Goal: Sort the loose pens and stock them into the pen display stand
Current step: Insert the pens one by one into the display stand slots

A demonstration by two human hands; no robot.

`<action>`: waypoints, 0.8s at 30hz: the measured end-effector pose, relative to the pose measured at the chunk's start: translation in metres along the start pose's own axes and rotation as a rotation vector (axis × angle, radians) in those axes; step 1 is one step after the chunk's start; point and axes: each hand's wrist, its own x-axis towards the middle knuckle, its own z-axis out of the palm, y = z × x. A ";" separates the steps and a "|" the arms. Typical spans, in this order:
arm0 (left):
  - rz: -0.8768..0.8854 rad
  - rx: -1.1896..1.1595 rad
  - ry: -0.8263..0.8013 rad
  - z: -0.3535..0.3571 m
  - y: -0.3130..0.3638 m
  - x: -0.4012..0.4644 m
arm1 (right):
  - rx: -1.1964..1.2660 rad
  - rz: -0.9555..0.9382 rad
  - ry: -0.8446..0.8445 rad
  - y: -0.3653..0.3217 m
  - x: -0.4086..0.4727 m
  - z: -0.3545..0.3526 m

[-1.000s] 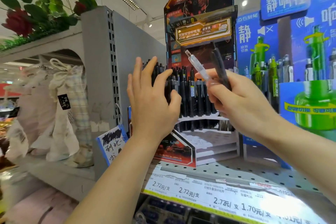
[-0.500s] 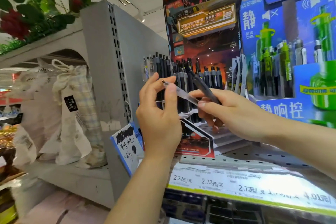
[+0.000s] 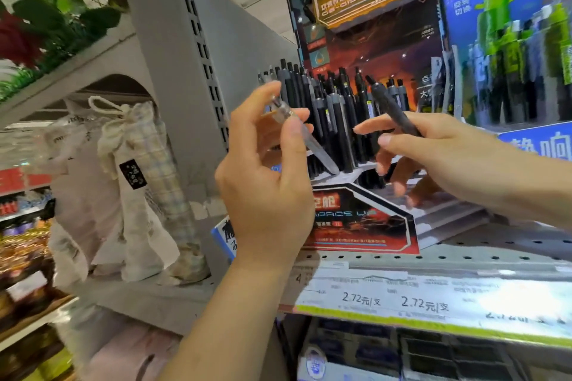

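Observation:
A red-and-black pen display stand (image 3: pixel 365 226) sits on the shelf, its upper tier full of several upright black pens (image 3: pixel 337 120). My left hand (image 3: pixel 266 195) is raised in front of the stand's left side and pinches a clear, translucent pen (image 3: pixel 306 136) that slants down to the right. My right hand (image 3: pixel 439 158) is level with it on the right and grips a black pen (image 3: pixel 393 111) pointing up and left. The two hands are apart. The stand's lower white tiers (image 3: pixel 448 213) show behind my right hand.
A blue display with green and grey pens (image 3: pixel 510 49) stands to the right of the stand. A grey perforated shelf divider (image 3: pixel 192 71) rises at the left, with cloth bags (image 3: pixel 148 189) beyond it. Price labels (image 3: pixel 402 303) line the shelf's front edge.
The clear pen has passed from my right hand to my left hand. The hands have drawn apart, and my right hand keeps only the black pen. The view has moved closer.

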 end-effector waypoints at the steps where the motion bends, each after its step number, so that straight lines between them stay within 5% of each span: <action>1: 0.006 0.014 -0.017 -0.002 -0.001 0.001 | 0.020 0.003 0.010 0.000 0.000 0.000; 13: 0.106 0.092 -0.060 -0.013 -0.004 0.021 | 0.066 0.017 0.124 -0.003 -0.007 0.001; 24: -0.042 0.313 -0.303 -0.003 -0.002 0.046 | 0.063 -0.007 -0.002 -0.001 -0.011 -0.007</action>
